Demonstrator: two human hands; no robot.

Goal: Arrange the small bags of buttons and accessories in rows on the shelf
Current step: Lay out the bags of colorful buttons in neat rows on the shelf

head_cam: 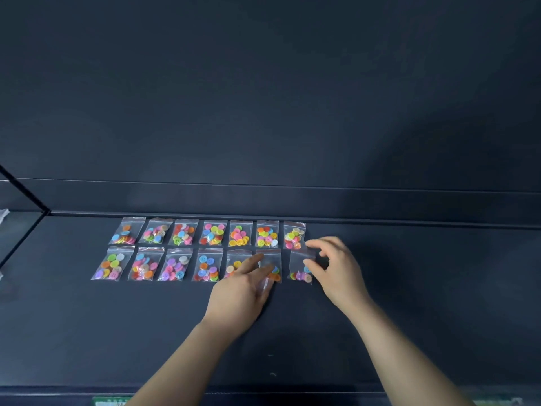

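Dark shelf (424, 303) against a dark back wall.

Stock: small clear bags of coloured buttons, in two rows. The back row (210, 234), seven bags, lies beyond both sets of fingertips. The front row (158, 265) runs leftward from the hands.

Step in hand: probably closing out the front row.

Left hand (237, 297): forearm reaching forward, fingers straight, pressing flat on the sixth bag (275, 273).

Right hand (336, 268): fingers curled, thumb and fingertips pinching the right edge of the last bag (301, 271), which sits slightly askew, just right of the left fingertips.

Next move: likely squaring this bag under the back row's end bag, with the gap evened.
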